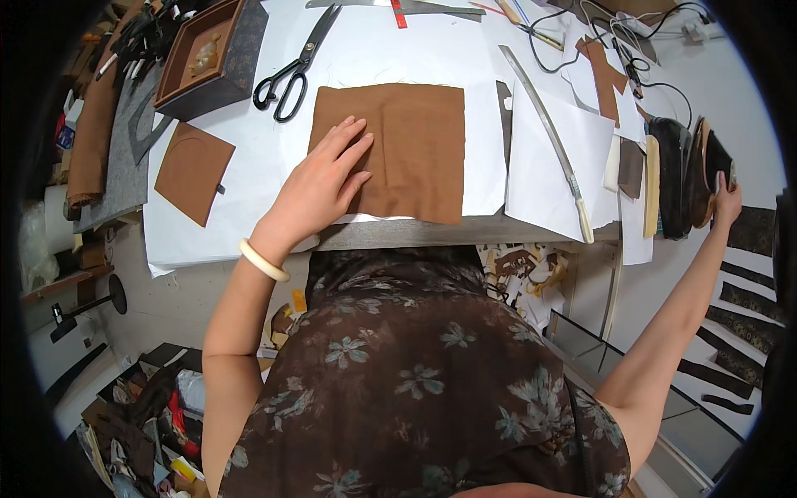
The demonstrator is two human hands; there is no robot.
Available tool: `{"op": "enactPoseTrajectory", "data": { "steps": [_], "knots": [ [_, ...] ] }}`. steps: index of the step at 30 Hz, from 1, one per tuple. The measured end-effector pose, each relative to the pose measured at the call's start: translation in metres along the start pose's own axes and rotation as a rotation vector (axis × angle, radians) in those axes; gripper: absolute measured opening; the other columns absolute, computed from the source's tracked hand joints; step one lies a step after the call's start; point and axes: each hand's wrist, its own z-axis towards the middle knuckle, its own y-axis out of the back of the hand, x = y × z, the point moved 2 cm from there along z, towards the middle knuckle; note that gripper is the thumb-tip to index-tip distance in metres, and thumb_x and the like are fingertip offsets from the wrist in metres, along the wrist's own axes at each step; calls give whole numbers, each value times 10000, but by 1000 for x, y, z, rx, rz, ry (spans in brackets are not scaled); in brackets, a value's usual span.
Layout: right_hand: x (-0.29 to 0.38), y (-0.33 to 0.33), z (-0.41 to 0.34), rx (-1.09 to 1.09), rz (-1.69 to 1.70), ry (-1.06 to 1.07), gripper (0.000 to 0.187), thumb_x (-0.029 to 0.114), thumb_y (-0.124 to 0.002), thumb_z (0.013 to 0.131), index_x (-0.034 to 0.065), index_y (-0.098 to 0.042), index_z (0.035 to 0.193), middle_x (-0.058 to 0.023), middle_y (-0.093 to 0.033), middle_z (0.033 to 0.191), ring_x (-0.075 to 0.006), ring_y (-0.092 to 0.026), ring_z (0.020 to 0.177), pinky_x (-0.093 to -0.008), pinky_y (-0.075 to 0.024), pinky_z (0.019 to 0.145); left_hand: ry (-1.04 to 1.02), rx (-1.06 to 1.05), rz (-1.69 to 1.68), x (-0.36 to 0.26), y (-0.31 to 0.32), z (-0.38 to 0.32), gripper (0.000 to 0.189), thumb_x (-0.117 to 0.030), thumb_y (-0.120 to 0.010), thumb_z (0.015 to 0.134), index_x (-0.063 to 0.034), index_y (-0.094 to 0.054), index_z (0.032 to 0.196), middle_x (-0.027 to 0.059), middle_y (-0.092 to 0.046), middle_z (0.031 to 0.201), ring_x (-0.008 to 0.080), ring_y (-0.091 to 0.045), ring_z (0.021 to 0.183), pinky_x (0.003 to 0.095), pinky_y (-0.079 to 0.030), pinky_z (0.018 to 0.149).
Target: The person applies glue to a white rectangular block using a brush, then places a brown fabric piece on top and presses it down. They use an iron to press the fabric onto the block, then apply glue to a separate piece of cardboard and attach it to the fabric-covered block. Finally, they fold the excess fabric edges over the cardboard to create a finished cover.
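A piece of brown fabric (417, 149), roughly square with a crease down its middle, lies on white paper at the table's near edge. My left hand (330, 171) rests on its left part, palm down with the fingers slightly apart, holding nothing. Far to the right, my right hand (727, 198) is at the edge of a dark, rounded item (702, 174) with brown and black layers, beside a black one (669, 177); its fingers are partly hidden, so whether it grips the item is unclear. Black-handled tailor's shears (299, 71) lie beyond the fabric to the left.
An open wooden box (240, 75) and a smaller brown piece (194, 174) are on the left. A metal strip with a pale handle (551, 134) lies right of the fabric. Rulers (436, 9) lie at the back; cables (629, 62) run at the back right. A fabric roll (93, 137) stands far left.
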Motion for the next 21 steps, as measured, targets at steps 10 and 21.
{"op": "enactPoseTrajectory", "data": {
  "steps": [10, 21],
  "knots": [
    [225, 207, -139, 171, 640, 436, 637, 497, -730, 1041, 76, -598, 1502, -17, -682, 835, -95, -639, 719, -252, -508, 660, 11, 57, -135, 16, 3, -8, 588, -176, -749, 1009, -45, -564, 1552, 163, -475, 1678, 365, -427, 1569, 450, -389, 1279],
    [244, 243, -199, -370, 913, 353, 388, 429, -798, 1025, 72, -786, 1177, -13, -756, 923, -104, -673, 851, -305, -549, 814, -140, 267, -184, 20, 15, 32, 656, 56, -693, 944, -89, -554, 1568, 123, -388, 1746, 360, -254, 1656, 494, -233, 1366]
  ]
}}
